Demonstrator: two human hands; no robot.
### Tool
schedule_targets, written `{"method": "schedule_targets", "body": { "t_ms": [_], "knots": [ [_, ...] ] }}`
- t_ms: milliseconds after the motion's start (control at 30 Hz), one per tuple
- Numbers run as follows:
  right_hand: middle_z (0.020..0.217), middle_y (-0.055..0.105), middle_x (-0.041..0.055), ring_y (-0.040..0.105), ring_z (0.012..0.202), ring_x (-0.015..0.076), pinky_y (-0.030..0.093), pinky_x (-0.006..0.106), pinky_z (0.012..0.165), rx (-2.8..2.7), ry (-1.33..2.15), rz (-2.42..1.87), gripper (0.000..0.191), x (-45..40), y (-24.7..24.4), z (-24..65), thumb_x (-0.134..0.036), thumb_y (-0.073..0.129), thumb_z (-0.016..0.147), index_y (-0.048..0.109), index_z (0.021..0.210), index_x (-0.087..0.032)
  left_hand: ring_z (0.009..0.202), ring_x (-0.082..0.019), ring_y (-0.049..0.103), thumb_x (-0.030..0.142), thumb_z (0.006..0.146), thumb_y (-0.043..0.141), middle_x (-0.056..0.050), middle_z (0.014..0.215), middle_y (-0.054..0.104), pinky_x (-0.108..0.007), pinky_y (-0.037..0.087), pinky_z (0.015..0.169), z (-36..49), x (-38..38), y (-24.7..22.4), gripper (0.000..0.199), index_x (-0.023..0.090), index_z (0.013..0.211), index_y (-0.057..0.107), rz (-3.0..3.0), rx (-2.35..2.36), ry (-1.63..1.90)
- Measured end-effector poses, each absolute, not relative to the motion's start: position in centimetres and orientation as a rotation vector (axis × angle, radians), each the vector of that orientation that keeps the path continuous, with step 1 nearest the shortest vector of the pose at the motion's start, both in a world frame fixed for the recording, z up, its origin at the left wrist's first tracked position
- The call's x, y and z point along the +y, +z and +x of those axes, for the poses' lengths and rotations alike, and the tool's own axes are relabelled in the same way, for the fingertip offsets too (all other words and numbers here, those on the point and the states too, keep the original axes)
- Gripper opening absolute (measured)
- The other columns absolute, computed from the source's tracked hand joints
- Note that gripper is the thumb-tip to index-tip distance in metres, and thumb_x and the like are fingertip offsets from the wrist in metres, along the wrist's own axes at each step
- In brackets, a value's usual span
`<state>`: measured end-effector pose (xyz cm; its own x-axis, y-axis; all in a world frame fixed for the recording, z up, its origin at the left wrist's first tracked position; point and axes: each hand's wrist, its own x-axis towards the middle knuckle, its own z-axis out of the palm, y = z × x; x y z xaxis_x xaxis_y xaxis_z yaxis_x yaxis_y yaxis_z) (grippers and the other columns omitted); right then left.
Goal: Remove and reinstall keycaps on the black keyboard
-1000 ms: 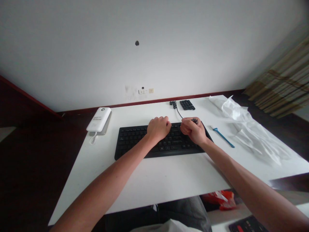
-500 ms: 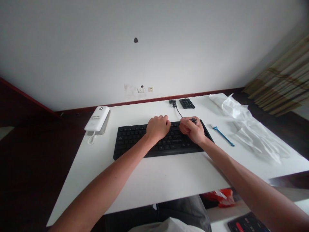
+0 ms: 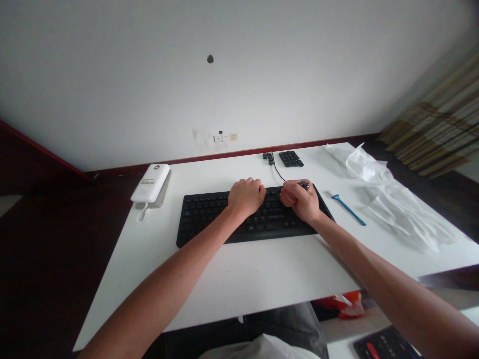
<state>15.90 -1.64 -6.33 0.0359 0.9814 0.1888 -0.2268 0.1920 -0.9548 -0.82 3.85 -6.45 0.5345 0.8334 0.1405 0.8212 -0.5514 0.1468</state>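
A black keyboard [image 3: 204, 219] lies on the white table in front of me. My left hand [image 3: 247, 197] rests on its upper middle, fingers curled over the far edge. My right hand [image 3: 301, 202] is closed above the keyboard's right part. A small dark thing pokes out at the top of that fist, and I cannot make out what it is. A black cable [image 3: 277, 171] runs from behind the right hand toward the back of the table. Beyond it lie a block of black keycaps [image 3: 291, 159] and several loose keycaps [image 3: 268, 158].
A blue brush-like tool [image 3: 349, 209] lies right of the keyboard, beside crumpled white plastic wrapping [image 3: 392, 199]. At the left is a white power bank [image 3: 151, 183] with a short cable. Below the table's front edge are a red packet [image 3: 346, 303] and a dark case [image 3: 385, 344].
Both hands keep nearly the same pose on the keyboard. The right hand appears slightly farther right, while the view itself has shifted a little.
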Motion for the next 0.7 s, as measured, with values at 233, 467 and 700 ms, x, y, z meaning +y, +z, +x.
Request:
{"method": "schedule_targets", "body": {
  "t_ms": [233,467,700],
  "knots": [
    [0.045,0.028,-0.0066,0.024,0.04,0.0074,0.017,0.029,0.043,-1.122,1.146,-0.907,0.053,-1.67,-6.6,15.92,-0.034,0.069,0.09,0.038,0.049,-0.022,0.097,-0.025,0.065,0.032,0.107,0.032,-0.009,0.107,0.071,-0.038,0.05,0.083,-0.82,3.82,-6.52,0.04,0.02,0.106,0.07,2.693,1.448,0.295],
    [0.044,0.029,-0.0057,0.025,0.04,0.0079,0.017,0.029,0.043,-1.187,1.158,-0.961,0.054,-1.63,-6.61,15.76,-0.039,0.068,0.089,0.037,0.048,-0.023,0.095,-0.026,0.066,0.032,0.107,0.034,-0.008,0.105,0.071,-0.038,0.05,0.081,-0.81,3.74,-6.53,0.038,0.02,0.103,0.07,2.706,1.469,0.31],
    [0.043,0.026,-0.0069,0.023,0.039,0.0075,0.015,0.029,0.042,-1.11,1.22,-0.938,0.054,-1.5,-6.18,15.78,-0.039,0.072,0.085,0.035,0.048,-0.023,0.097,-0.025,0.066,0.033,0.108,0.035,-0.008,0.106,0.071,-0.038,0.05,0.084,-0.84,3.78,-6.49,0.037,0.021,0.105,0.07,2.688,1.456,0.302]
  ]
}}
